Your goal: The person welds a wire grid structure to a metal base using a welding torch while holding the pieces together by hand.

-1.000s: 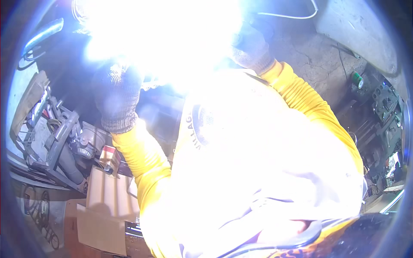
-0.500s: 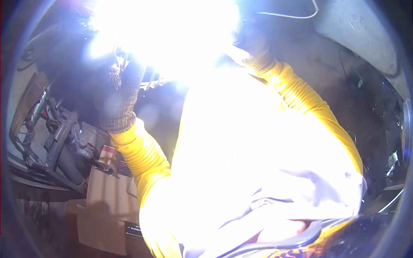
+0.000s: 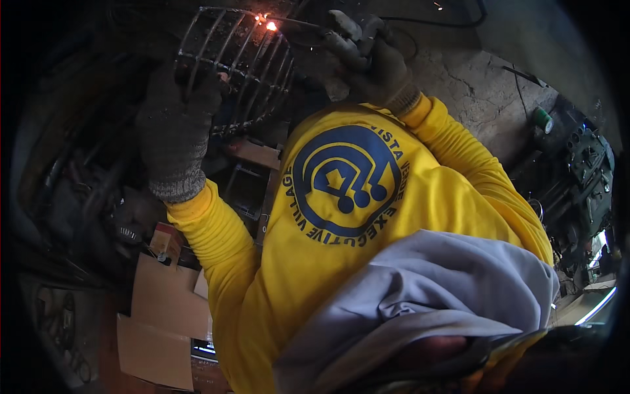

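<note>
A curved grille of welded metal rods (image 3: 244,76) is at the top, left of centre. My left hand (image 3: 176,128), in a knitted work glove, is closed around the grille's near left bars; its fingertips are partly in shadow. At upper centre my gloved right hand (image 3: 387,75) grips a welding electrode holder (image 3: 349,47). From this holder a thin welding rod (image 3: 296,21) reaches left to the grille's far edge. Two orange-hot spots (image 3: 270,25) glow there, close to the rod's tip; whether the tip touches the metal I cannot tell.
A dark cable (image 3: 453,26) loops at the top right. Cardboard (image 3: 167,302) lies at lower left beside a small red-topped box (image 3: 167,240). Dark machinery (image 3: 581,167) and a green can (image 3: 543,120) are on the right. Concrete floor (image 3: 469,85) shows beyond my right arm.
The blinding white glare over the grille and both hands has gone out, leaving small glowing spots and a few sparks. Both arms are in nearly the same place.
</note>
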Demonstrator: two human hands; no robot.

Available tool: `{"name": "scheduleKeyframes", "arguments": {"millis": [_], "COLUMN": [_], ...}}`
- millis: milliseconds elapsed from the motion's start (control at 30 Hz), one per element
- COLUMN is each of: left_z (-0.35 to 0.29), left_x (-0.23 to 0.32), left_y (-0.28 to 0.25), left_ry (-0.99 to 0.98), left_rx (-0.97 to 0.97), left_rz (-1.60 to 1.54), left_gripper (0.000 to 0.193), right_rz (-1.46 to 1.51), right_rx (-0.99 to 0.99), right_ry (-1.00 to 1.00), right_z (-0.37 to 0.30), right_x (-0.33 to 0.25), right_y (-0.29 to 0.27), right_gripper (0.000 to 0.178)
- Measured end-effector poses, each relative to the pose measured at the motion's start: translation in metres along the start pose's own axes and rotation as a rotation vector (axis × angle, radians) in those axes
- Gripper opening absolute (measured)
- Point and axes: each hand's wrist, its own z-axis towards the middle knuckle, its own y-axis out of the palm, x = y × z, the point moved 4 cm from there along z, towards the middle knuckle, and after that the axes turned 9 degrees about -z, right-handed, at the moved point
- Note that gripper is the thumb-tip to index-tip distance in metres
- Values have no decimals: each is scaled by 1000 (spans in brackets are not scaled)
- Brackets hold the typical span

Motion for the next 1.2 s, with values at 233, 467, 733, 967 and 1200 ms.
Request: {"name": "scheduleKeyframes", "arguments": {"millis": [233,467,733,967,1200], "left_z": [-2,-2,-2,5,2], "left_x": [-4,-4,-3,-11,-5], "left_y": [0,1,-4,1,1], "left_ry": [-185,-268,-8,147,49], "left_rx": [-41,-88,28,60,-14], "left_rz": [-105,-92,113,165,113], "left_gripper": [56,49,48,46,43], "right_rz": [46,12,-176,128,1542], "right_rx": [86,57,221,260,9], "right_ry": [67,41,-370,-252,174], "right_z": [5,6,15,7,20], "right_x": [-1,-7,-17,-3,-8], "right_y": [-1,-6,-9,3,5], "right_gripper": [46,45,40,37,41]}}
